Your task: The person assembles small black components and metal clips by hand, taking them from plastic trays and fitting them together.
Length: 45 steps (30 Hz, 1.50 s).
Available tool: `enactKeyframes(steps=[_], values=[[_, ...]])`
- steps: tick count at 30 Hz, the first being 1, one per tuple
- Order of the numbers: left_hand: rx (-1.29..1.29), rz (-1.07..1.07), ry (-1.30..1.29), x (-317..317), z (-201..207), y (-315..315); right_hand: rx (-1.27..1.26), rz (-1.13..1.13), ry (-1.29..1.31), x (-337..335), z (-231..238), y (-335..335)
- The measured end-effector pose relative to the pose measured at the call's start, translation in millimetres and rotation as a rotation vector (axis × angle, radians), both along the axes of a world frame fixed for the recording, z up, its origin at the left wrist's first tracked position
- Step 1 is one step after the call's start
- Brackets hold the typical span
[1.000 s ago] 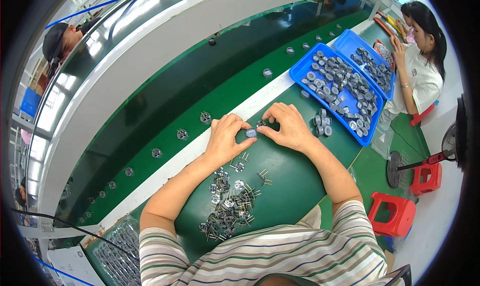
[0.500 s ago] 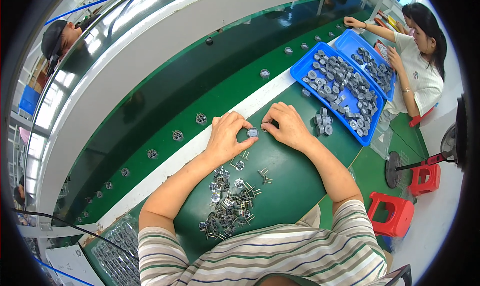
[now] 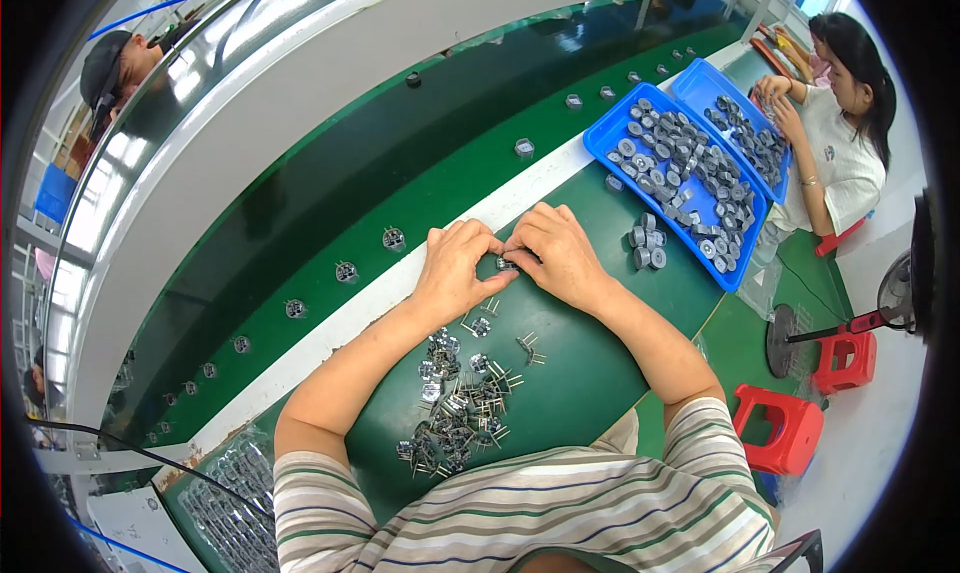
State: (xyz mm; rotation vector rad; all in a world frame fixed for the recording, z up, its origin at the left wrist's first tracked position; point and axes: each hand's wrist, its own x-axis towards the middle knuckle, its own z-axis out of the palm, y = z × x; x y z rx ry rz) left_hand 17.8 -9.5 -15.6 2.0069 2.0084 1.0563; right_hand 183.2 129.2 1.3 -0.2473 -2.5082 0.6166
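Observation:
Over the green tabletop, my left hand (image 3: 458,273) is closed, its thumb and forefinger gripping a small round grey housing (image 3: 506,264). My right hand (image 3: 560,255) meets it from the other side, fingertips pinched against the same housing and covering most of it. Whether a smaller part sits between the right fingertips is hidden. Just below my hands, a heap of small circuit boards with metal pins (image 3: 455,413) lies on the table, with a few stray boards (image 3: 530,349) beside it. To the right of my right hand is a cluster of grey round housings (image 3: 648,243).
Blue trays (image 3: 722,281) of grey housings stand at the right. Beyond the white ledge (image 3: 400,286), a green conveyor belt (image 3: 450,195) carries spaced-out parts. A co-worker (image 3: 840,143) sits at far right, near red stools (image 3: 780,435) and a fan (image 3: 895,291). Clear plastic trays (image 3: 232,481) lie lower left.
My right hand has moved left to meet the housing in my left hand. Parts on the belt have shifted slightly left. The co-worker's hands have come together.

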Motion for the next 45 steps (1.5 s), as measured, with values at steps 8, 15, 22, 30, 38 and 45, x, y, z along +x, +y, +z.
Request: enactKeyframes(steps=[8, 15, 22, 30, 38, 45], values=[[0.013, 0.024, -0.041, -3.8, -1.0, 1.3, -0.148, -0.042, 0.034, 1.0, 0.3, -4.6], [0.078, 0.262, 0.062, -49.3, 12.1, 4.9, -0.135, 0.267, -0.073, 10.5, 19.2, -31.0], [-0.021, 0.401, 0.237, -71.8, 3.2, 2.7, -0.006, 0.242, -0.029, 13.4, 19.0, -9.2], [0.006, 0.471, 0.372, -62.2, 17.7, -0.1, 0.059, 0.195, -0.14, 22.5, 21.1, 3.8], [0.011, 0.403, 0.495, -56.1, 20.1, -2.0, -0.023, 0.139, -0.044, 15.9, 2.2, 4.2], [0.022, 0.408, 0.541, -41.2, 42.8, 13.1, 0.009, 0.157, -0.116, 12.9, -4.9, 6.4]])
